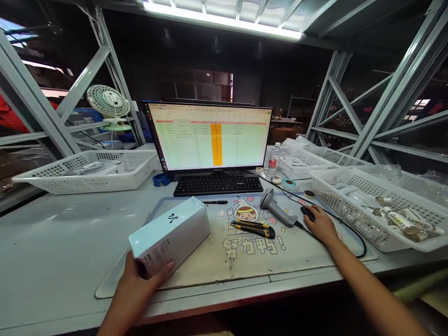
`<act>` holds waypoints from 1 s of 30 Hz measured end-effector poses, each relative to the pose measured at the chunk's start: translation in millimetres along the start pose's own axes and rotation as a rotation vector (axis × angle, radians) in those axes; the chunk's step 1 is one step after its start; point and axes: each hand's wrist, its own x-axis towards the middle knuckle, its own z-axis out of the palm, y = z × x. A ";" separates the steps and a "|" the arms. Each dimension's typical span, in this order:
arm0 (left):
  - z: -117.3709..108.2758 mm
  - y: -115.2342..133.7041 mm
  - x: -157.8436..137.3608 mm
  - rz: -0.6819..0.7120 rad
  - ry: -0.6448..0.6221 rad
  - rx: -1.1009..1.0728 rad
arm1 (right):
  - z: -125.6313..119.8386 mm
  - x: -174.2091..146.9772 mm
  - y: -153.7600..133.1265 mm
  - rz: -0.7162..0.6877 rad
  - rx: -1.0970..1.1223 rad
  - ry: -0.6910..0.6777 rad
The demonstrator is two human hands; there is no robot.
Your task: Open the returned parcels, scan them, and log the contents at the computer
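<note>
My left hand [140,282] grips the near end of a white box [175,231] with a black squiggle logo on top; thumb and fingers press its sides, and the far end rests on the desk mat [196,270]. Over a black computer mouse [308,213] at the mat's right side lies my right hand [321,225], fingers curved on it. Between the hands are a grey barcode scanner [278,210] with a cable and a yellow-black utility knife [254,229]. A black pen [214,202] lies behind the box.
A monitor [189,140] showing a spreadsheet stands behind a black keyboard [219,185]. White plastic baskets flank the desk, one at left [87,182] and one at right [350,210] holding wrapped items. A water bottle [274,158] and tape rolls stand near the monitor. Metal shelf posts rise on both sides.
</note>
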 end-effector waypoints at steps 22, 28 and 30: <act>0.8 -6.2 2.3 0.046 0.017 0.001 | -0.1 -0.4 -1.7 0.029 0.010 0.009; -0.1 -3.1 1.0 0.023 0.011 -0.009 | 1.4 -0.4 -1.2 0.022 0.015 0.032; 0.0 -2.9 1.1 0.021 0.006 -0.024 | 1.3 -0.7 -0.9 0.017 0.016 0.034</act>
